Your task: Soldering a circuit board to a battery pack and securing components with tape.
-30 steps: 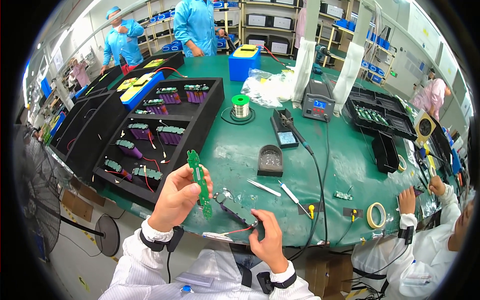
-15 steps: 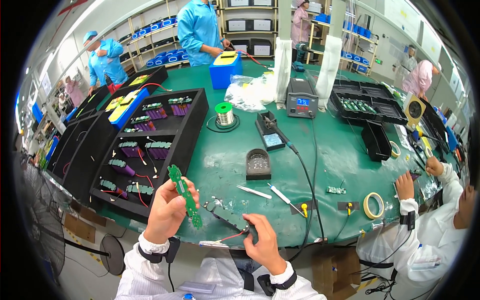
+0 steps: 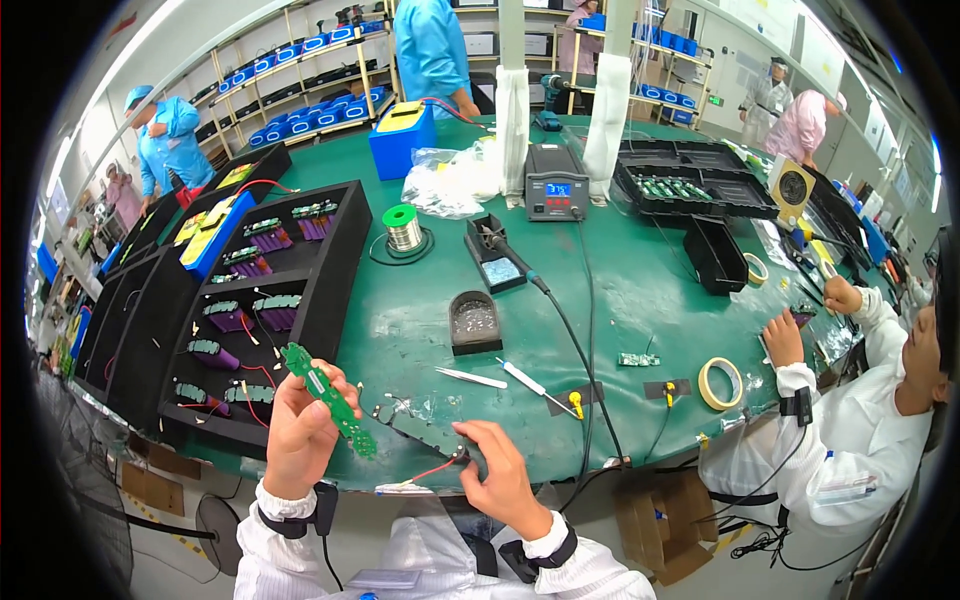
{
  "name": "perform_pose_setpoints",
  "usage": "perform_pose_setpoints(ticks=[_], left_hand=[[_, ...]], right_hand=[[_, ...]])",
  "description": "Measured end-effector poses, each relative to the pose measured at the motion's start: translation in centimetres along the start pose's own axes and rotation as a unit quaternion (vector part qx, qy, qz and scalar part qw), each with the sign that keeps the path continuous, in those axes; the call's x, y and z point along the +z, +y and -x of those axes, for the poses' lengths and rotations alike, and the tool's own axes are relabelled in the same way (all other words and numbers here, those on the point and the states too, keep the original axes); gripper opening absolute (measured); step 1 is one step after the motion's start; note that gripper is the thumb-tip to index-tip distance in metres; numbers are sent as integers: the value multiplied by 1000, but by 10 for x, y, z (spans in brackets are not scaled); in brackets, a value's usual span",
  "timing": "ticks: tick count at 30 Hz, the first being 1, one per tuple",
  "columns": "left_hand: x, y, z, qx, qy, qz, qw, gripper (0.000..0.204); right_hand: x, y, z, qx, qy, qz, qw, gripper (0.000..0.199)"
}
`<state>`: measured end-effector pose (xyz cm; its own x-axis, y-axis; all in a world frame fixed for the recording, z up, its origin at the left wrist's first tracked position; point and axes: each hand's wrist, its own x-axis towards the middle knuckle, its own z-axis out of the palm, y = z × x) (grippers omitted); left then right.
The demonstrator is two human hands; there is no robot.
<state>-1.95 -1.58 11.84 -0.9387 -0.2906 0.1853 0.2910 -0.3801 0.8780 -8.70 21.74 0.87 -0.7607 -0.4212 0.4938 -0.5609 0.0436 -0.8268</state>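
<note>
A long green circuit board (image 3: 322, 393) is pinched between the thumb and fingers of my left hand (image 3: 300, 437), raised and tilted above the table's front edge. My right hand (image 3: 502, 478) is closed at the right end of a dark strip-like part (image 3: 420, 430) with a board-like top, which lies at the table's edge. From that end a red wire (image 3: 432, 470) runs left. The underside of this part is hidden. White tweezers (image 3: 471, 377) and a white-handled pen-like tool (image 3: 523, 379) lie beyond my right hand.
On the left stands a black divided box (image 3: 335, 290) with purple battery packs. Mid-table are a solder spool (image 3: 403, 232), a soldering iron stand (image 3: 496, 262), a small black tray (image 3: 475, 322) and a soldering station (image 3: 556, 190). Tape (image 3: 720, 384) and a co-worker's hands (image 3: 785, 340) are right.
The view has turned, so the table scene sits further left and slightly lower. My left hand still holds the green board and my right hand stays at the dark part's end.
</note>
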Motion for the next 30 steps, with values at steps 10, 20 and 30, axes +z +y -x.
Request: perform_pose_setpoints(ticks=[10,20,30], left_hand=[[12,1,11,19,10,9,1000,42],[48,-1,44,149,-209,-189,948,50],[64,-1,64,209,-224,-307,901,47]], right_hand=[[-8,-4,5,-32,54,-30,998,52],[-38,-84,8,-90,-31,-107,990,67],[-81,-89,23,-89,-43,33,995,39]])
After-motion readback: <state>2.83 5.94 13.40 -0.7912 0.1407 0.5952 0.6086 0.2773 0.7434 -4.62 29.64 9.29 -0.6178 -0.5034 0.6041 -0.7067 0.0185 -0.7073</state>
